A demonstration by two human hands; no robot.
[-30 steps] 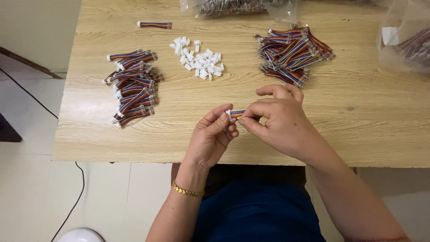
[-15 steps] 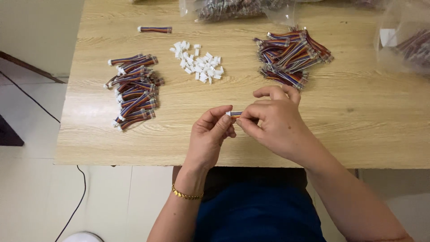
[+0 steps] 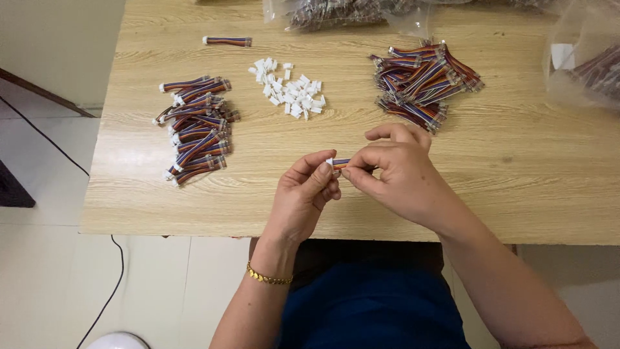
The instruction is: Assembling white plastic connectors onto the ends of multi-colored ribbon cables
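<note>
We see our left hand (image 3: 303, 197) and our right hand (image 3: 397, 169) close together, just above the near edge of the wooden table (image 3: 516, 187). Both hands pinch one short bundle of colored wires (image 3: 340, 163). The fingers are closed tight on it, so neither hand is wide open. The left fingertips sit on the end with the small white plug, and the right fingertips hold the wires just beside it. A gold bracelet (image 3: 268, 278) goes around the left wrist.

A bit past the left hand, off to its left, lies a pile of colored wire bundles with white ends (image 3: 194, 129). Straight ahead of the hands is a little heap of loose white plugs (image 3: 290, 90). Just past the right hand lies another pile of colored wire bundles (image 3: 423, 81). One lone wire bundle (image 3: 226, 41) lies far off, past the left pile.

At the far edge sit clear plastic bags (image 3: 342, 13) with more wires inside, and one more bag (image 3: 588, 61) is to the far right.
</note>
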